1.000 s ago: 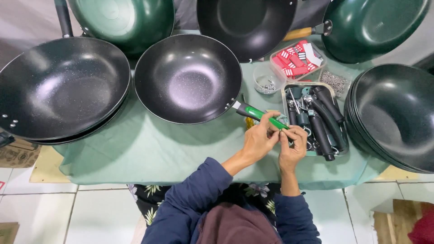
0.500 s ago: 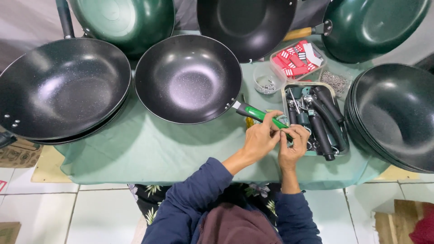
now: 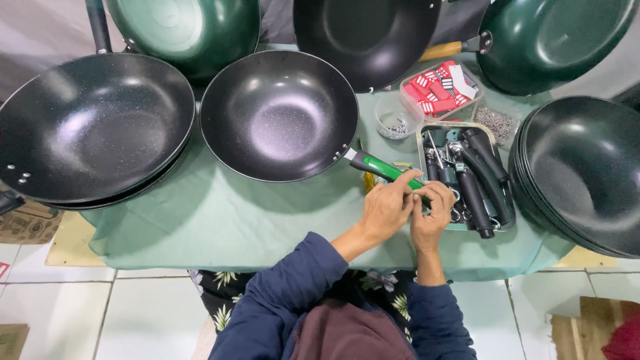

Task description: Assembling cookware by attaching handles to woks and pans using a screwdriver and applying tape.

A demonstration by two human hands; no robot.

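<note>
Head view, looking straight down. Wok (image 3: 279, 115) on the green-covered tabletop (image 3: 200, 213), near its middle, green handle (image 3: 385, 169) sticking out toward the lower right. Left hand (image 3: 387, 210) closed over the far end of the handle, fingers curled on top. Right hand (image 3: 432, 215) just beside it, touching, fingers bent in toward the same spot; pinching something small or simply pressing, cannot tell. Tray (image 3: 501, 220) of dark handles and metal parts right beside the hands. Small tub (image 3: 397, 119) of screws and a box (image 3: 441, 89) of red-and-white packets behind it. Stack of pans (image 3: 580, 173) at the right, a larger pan (image 3: 93, 127) at the left, three more across the back.

Likely handling: rigid, fairly heavy metal bowl, smooth coating probably slippery and easy to scratch, so best held by the handle or the rim, with the bowl resting on the cloth. Handle itself probably light, stiff and smooth.

Hidden: handle tip and whatever sits between the fingers, covered by both hands. Back pans and right stack cut off by the frame. Loose bits in the tray too small to name.
</note>
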